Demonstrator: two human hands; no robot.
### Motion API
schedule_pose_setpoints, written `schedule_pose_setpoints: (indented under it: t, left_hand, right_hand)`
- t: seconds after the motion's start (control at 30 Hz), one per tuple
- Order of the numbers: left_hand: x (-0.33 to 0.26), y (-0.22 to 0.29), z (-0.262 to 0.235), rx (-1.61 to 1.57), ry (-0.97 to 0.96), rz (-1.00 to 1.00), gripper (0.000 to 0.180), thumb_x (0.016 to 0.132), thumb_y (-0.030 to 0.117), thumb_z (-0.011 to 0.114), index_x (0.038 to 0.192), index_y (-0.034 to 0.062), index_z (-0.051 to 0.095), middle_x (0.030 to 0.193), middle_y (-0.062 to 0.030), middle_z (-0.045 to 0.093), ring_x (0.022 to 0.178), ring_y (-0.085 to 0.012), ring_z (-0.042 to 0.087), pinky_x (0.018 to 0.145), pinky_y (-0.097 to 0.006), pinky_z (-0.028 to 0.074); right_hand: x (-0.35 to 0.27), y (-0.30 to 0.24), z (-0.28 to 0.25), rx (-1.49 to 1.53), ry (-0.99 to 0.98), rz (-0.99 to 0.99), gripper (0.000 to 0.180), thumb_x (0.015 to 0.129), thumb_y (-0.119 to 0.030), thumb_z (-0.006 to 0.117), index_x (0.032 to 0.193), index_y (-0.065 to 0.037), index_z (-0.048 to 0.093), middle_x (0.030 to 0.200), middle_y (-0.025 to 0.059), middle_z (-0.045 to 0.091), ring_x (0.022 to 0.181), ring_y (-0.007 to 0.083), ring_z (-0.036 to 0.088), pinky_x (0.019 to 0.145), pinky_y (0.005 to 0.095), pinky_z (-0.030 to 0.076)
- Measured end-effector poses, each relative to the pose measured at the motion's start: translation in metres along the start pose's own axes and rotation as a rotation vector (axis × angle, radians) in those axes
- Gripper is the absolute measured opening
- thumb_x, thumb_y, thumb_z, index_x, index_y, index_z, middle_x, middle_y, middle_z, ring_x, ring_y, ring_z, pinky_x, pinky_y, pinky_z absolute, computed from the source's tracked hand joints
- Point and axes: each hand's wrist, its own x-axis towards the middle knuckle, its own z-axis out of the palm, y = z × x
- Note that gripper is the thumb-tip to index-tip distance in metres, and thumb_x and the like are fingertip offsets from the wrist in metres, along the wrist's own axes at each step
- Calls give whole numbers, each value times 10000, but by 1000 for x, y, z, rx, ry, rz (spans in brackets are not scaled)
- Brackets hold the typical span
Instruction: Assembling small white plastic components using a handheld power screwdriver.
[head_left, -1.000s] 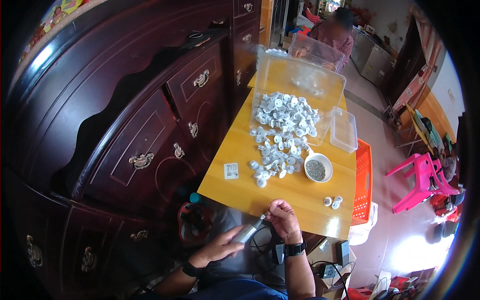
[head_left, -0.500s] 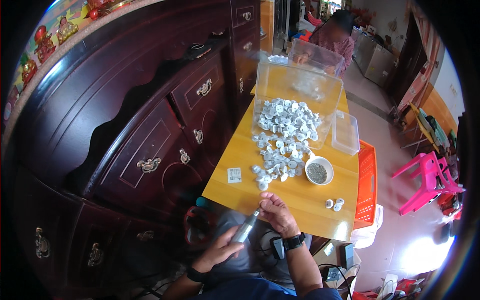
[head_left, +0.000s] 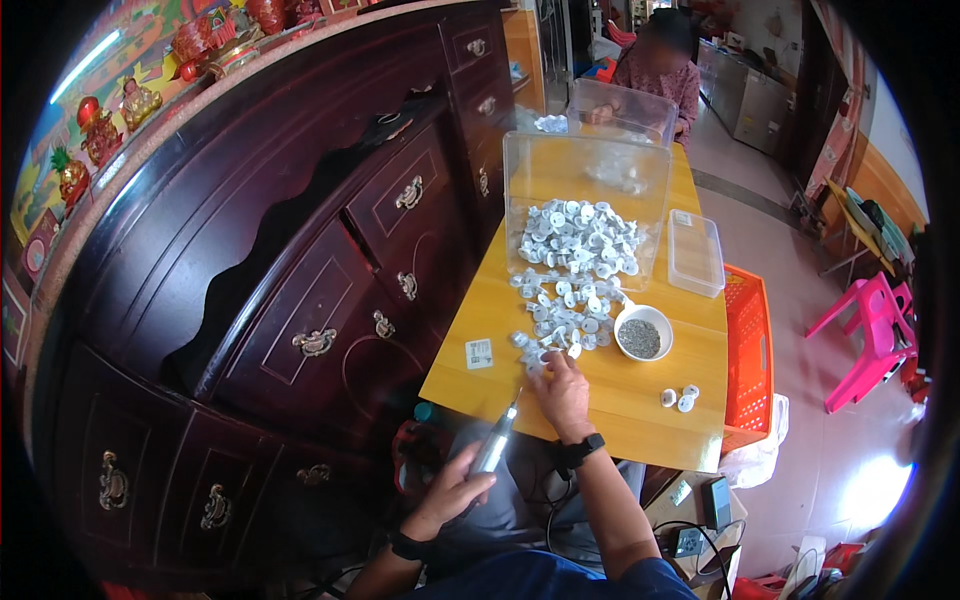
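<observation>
My left hand [head_left: 457,488] is wrapped round a silver, pen-shaped electric screwdriver [head_left: 492,450], its thin bit pointing up toward the table's near edge. My right hand [head_left: 562,397] reaches over the tabletop, fingers bent together at the near edge of a heap of loose white plastic pieces [head_left: 565,308]. One piece at the fingertips seems pinched, though the fingers partly cover it. Each piece looks like a small round disc with a stem. More of them fill a clear plastic box [head_left: 588,165] tipped on its side, its mouth toward me.
A white handled cup [head_left: 668,338] of small metal screws stands right of the heap, and several white pieces [head_left: 686,403] lie nearer. A printed label card [head_left: 479,354] is at left. An orange crate [head_left: 748,350] adjoins the table. Dark cabinets [head_left: 300,290] line the left. Another person [head_left: 665,75] sits opposite.
My right hand has moved away from the screwdriver's tip, forward to the heap of white pieces. The left hand still holds the screwdriver. The whole view has shifted slightly.
</observation>
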Motion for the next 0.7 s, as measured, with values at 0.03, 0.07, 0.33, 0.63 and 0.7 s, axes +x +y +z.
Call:
schedule_pose_setpoints:
  t: [0.03, 0.07, 0.33, 0.63, 0.7]
  left_hand:
    - [0, 0, 0, -18, 2, 14, 595, 925, 71, 606, 1476, 46, 382, 888, -8, 545, 629, -75, 541, 576, -237, 456]
    - [0, 0, 1, -13, -4, 16, 595, 925, 71, 606, 1476, 46, 382, 888, -8, 545, 629, -75, 541, 576, -237, 456]
    - [0, 1, 9, 1, 4, 2, 580, 923, 67, 602, 1464, 51, 394, 843, -8, 542, 623, -79, 542, 567, -239, 451]
    - [3, 9, 19, 79, -68, -37, 566, 934, 80, 578, 1456, 7, 370, 891, -56, 580, 666, -105, 570, 624, -239, 476]
    - [3, 10, 21, 86, -72, -35, 567, 935, 77, 578, 1457, 6, 369, 891, -54, 579, 665, -104, 568, 625, -238, 475]
  right_hand:
    - [0, -1, 2, -92, 12, -47, 265, 811, -215, 739, 1020, -86, 641, 980, 149, 657, 817, 343, 673, 723, 449, 546]
    - [2, -2, 4, -164, -32, 14, 250, 813, -209, 726, 1019, -94, 645, 1007, 162, 654, 872, 375, 662, 736, 471, 546]
    - [-11, 36, 3, 317, -58, -32, 189, 837, -118, 718, 1007, -87, 643, 890, 73, 651, 767, 215, 651, 672, 350, 523]
    - [-34, 33, -26, 1027, -218, 348, 128, 906, -35, 688, 1024, -52, 640, 849, -28, 655, 738, 39, 578, 658, 193, 458]
    - [-36, 36, -26, 1043, -219, 356, 134, 900, -35, 697, 1022, -43, 644, 844, -25, 659, 737, 39, 579, 661, 193, 460]
